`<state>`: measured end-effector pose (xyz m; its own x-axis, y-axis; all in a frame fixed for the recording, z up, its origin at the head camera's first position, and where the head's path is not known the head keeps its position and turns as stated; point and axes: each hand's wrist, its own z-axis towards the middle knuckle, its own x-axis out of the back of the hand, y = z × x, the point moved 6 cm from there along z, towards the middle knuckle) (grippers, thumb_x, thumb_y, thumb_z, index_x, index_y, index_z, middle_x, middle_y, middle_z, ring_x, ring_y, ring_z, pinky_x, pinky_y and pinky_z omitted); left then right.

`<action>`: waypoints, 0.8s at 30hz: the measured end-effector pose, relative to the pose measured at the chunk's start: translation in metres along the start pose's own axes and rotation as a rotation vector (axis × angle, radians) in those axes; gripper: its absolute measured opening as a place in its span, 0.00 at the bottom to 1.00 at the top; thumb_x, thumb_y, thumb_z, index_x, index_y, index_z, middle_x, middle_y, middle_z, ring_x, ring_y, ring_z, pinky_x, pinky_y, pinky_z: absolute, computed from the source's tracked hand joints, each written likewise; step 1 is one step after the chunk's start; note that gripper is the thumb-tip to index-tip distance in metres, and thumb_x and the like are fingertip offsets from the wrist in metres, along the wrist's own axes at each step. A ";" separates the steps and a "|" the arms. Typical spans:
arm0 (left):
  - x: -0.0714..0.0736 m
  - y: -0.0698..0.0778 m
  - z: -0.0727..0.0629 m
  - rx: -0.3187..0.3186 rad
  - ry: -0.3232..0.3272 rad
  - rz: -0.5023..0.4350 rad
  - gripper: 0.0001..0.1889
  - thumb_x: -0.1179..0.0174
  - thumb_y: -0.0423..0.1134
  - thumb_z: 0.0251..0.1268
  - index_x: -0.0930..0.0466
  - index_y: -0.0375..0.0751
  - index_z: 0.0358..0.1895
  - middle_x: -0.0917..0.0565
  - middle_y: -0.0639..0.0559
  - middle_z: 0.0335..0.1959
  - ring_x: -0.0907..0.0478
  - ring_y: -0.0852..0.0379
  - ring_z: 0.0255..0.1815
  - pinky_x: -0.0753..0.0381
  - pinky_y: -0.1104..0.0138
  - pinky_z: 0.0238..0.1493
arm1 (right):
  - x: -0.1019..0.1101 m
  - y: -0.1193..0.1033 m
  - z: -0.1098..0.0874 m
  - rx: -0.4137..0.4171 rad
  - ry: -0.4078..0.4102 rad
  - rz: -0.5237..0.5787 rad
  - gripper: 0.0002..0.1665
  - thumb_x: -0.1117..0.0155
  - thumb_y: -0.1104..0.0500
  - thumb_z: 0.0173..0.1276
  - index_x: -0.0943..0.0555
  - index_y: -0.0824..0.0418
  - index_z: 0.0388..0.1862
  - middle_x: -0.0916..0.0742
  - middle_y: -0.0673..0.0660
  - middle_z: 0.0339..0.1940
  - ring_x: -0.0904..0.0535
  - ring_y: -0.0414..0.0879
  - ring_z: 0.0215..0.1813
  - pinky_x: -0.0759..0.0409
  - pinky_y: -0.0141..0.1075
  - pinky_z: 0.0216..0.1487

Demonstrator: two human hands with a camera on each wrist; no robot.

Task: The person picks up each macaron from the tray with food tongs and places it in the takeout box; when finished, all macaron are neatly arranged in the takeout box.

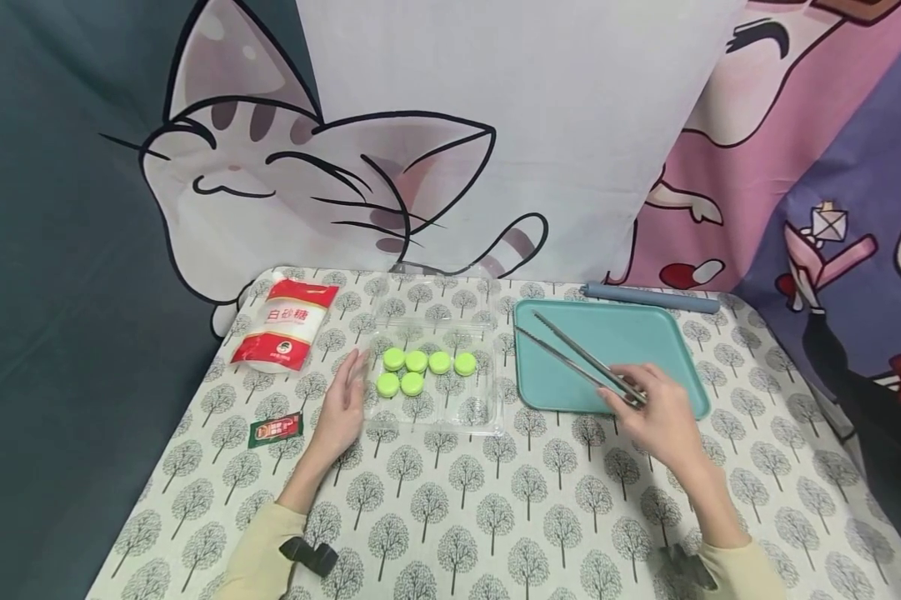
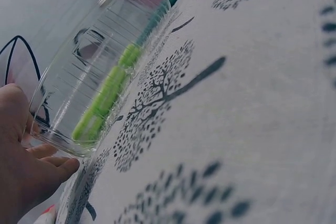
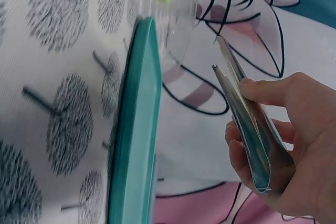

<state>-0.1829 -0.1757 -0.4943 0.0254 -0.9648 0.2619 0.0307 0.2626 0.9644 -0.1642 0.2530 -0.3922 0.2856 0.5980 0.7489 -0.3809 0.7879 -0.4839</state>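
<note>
My left hand (image 1: 341, 404) rests against the left side of a clear plastic box (image 1: 474, 410), its fingers fairly straight along the wall. Inside the box, several light green macarons (image 1: 416, 361) sit in two rows toward the left and back; in the left wrist view, the macarons (image 2: 105, 95) show through the wall. My right hand (image 1: 656, 412) grips metal tongs (image 1: 589, 358) near their bend, over the teal tray (image 1: 645, 342). The tips of the tongs stand apart with nothing between them, as the right wrist view also shows.
The box's clear lid (image 1: 435, 292) is folded back behind it. A red and white sugar bag (image 1: 285, 325) lies at the back left, with a small green and red packet (image 1: 276, 429) in front of it. Behind the tray lies a grey-blue roll (image 1: 651, 298).
</note>
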 end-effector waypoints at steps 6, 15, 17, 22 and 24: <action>-0.002 0.000 -0.002 -0.007 -0.014 -0.023 0.31 0.60 0.30 0.81 0.56 0.37 0.82 0.42 0.45 0.82 0.44 0.43 0.82 0.39 0.56 0.81 | 0.019 0.021 -0.010 -0.062 0.054 -0.043 0.21 0.20 0.64 0.54 0.15 0.68 0.47 0.13 0.63 0.34 0.22 0.43 0.27 0.25 0.22 0.23; -0.002 0.001 -0.003 -0.006 -0.015 -0.013 0.30 0.60 0.31 0.82 0.56 0.36 0.82 0.43 0.43 0.82 0.46 0.43 0.82 0.41 0.58 0.81 | 0.042 0.052 -0.027 -0.223 0.077 -0.132 0.21 0.24 0.59 0.59 0.15 0.68 0.50 0.13 0.64 0.34 0.30 0.30 0.28 0.30 0.24 0.27; -0.001 0.001 -0.002 -0.009 -0.015 -0.014 0.30 0.60 0.31 0.82 0.56 0.36 0.82 0.43 0.43 0.82 0.46 0.43 0.82 0.42 0.58 0.81 | 0.047 0.059 -0.030 -0.256 0.091 -0.155 0.21 0.25 0.58 0.61 0.15 0.67 0.51 0.13 0.64 0.35 0.29 0.32 0.28 0.33 0.26 0.28; 0.000 0.002 -0.001 -0.014 -0.015 -0.015 0.31 0.61 0.30 0.81 0.56 0.36 0.82 0.43 0.44 0.82 0.45 0.43 0.82 0.40 0.60 0.81 | 0.055 0.075 -0.038 -0.351 0.103 -0.181 0.23 0.27 0.57 0.62 0.16 0.68 0.53 0.14 0.68 0.39 0.22 0.51 0.32 0.35 0.29 0.31; 0.000 0.002 0.000 -0.011 -0.012 -0.010 0.31 0.61 0.30 0.81 0.56 0.36 0.82 0.43 0.44 0.82 0.45 0.43 0.82 0.40 0.60 0.80 | 0.058 0.081 -0.041 -0.383 0.102 -0.181 0.24 0.28 0.57 0.63 0.17 0.69 0.54 0.14 0.70 0.41 0.21 0.58 0.36 0.34 0.31 0.33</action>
<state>-0.1826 -0.1755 -0.4925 0.0130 -0.9674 0.2528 0.0418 0.2531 0.9665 -0.1430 0.3573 -0.4067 0.4102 0.4413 0.7981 0.0314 0.8677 -0.4960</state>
